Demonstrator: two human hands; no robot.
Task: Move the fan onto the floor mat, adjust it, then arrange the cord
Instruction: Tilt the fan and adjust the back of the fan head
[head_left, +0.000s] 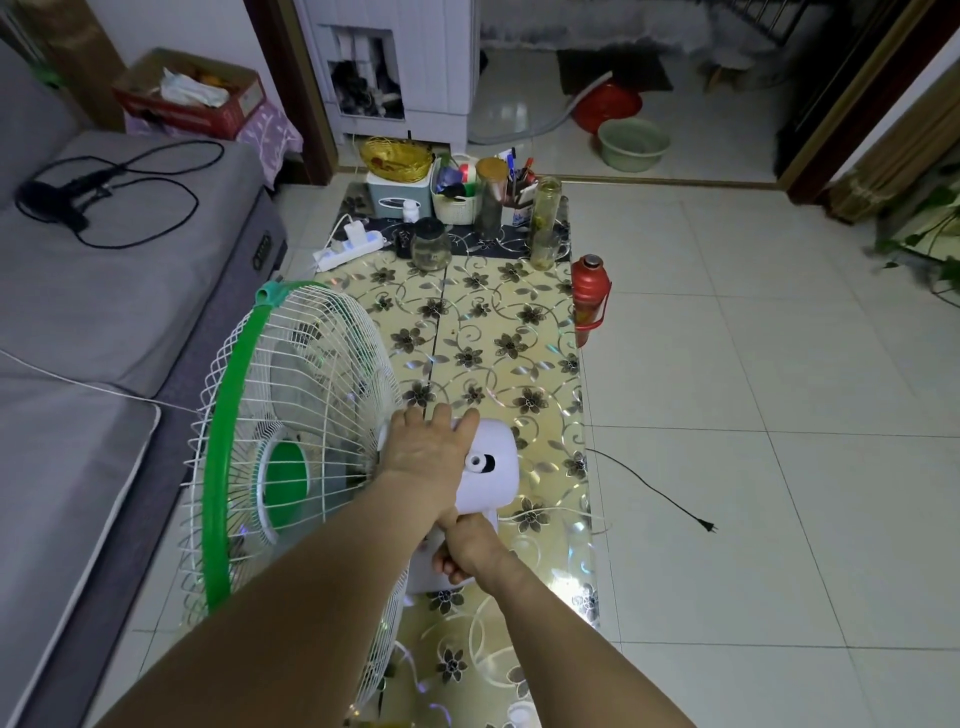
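Observation:
A white fan (291, 441) with a green rim and green hub stands on the flower-patterned floor mat (498, 332), its cage facing left toward the sofa. My left hand (426, 452) lies flat over the top of the white motor housing (491, 467). My right hand (465, 551) is closed around the fan's white neck just below the housing. A black cord (649, 488) runs from the mat's right edge across the tiles and ends in a plug (707, 526) lying loose on the floor. A thin white cord (561, 514) crosses the mat by the fan's base.
A grey sofa (104, 312) with a black hair dryer (72, 192) fills the left side. At the mat's far end stand a power strip (348, 249), jars, baskets and a red thermos (589, 296). White tiled floor (779, 415) spreads right; basins sit beyond the doorway.

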